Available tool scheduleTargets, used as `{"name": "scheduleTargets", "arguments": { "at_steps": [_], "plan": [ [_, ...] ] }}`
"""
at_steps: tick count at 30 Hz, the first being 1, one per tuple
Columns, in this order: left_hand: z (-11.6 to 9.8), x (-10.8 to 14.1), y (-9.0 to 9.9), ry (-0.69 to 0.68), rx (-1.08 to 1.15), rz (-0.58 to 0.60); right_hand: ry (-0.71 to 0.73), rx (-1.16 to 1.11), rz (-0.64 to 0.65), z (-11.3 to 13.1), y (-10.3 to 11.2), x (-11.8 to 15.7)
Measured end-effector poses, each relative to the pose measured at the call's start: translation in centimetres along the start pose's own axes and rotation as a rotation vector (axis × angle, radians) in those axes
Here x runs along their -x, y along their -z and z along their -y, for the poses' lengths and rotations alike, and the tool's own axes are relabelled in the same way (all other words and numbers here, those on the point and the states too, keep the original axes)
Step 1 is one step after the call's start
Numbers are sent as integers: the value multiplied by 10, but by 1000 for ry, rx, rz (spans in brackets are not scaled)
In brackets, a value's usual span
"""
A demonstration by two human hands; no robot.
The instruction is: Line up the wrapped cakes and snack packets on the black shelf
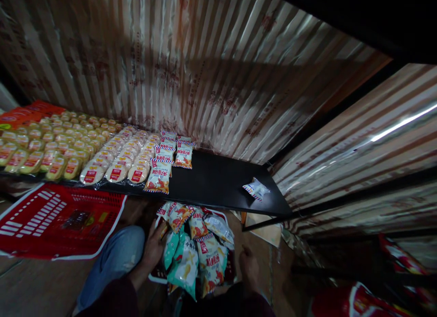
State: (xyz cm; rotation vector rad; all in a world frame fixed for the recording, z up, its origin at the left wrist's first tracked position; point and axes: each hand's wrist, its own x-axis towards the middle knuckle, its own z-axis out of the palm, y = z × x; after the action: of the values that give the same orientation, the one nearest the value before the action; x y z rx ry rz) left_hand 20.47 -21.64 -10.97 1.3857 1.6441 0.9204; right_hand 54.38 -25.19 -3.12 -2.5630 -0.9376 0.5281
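My left hand (154, 246) is at the left rim of a basket of snack bags, its fingers closed at the lower edge of a red-and-white snack bag (180, 215). Part of that grip is hidden and dim. To the right of the basket (230, 262), my right hand (250, 268) hangs apart from the bags, fingers loosely apart with nothing visible in them. Within the basket lie a green-and-white bag (186, 262), another red-and-white bag (210, 264) and a silvery bag (220, 228). Similar snack bags (159, 176) stand in overlapping rows on the black shelf (211, 180).
Rows of round packaged cakes (118, 171) and yellow packs (71, 164) fill the shelf's left side. One small bag (256, 189) lies near its right end. A red shopping basket (61, 221) is at left. Corrugated wall (211, 80) rises behind; another red basket (334, 303) is lower right.
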Motion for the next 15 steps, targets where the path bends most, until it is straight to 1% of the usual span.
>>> {"name": "scheduleTargets", "arguments": {
  "at_steps": [2,5,9,11,13,15],
  "plan": [
    [-3,0,3,29,-20,-19,39,25,-75,11,7,-1],
    [-14,3,5,54,-54,-89,154,-3,-139,29,7,-3],
    [-34,1,5,-5,-99,-218,383,-86,-193,54,-3,-9],
    [-44,-5,4,-49,-126,-245,523,-111,-233,65,-8,-12],
    [-52,-12,3,-97,-150,-217,611,-110,-213,74,-10,-13],
    [-58,-20,1,-131,-173,-169,622,-105,-129,80,-10,-13]
  ]
}}
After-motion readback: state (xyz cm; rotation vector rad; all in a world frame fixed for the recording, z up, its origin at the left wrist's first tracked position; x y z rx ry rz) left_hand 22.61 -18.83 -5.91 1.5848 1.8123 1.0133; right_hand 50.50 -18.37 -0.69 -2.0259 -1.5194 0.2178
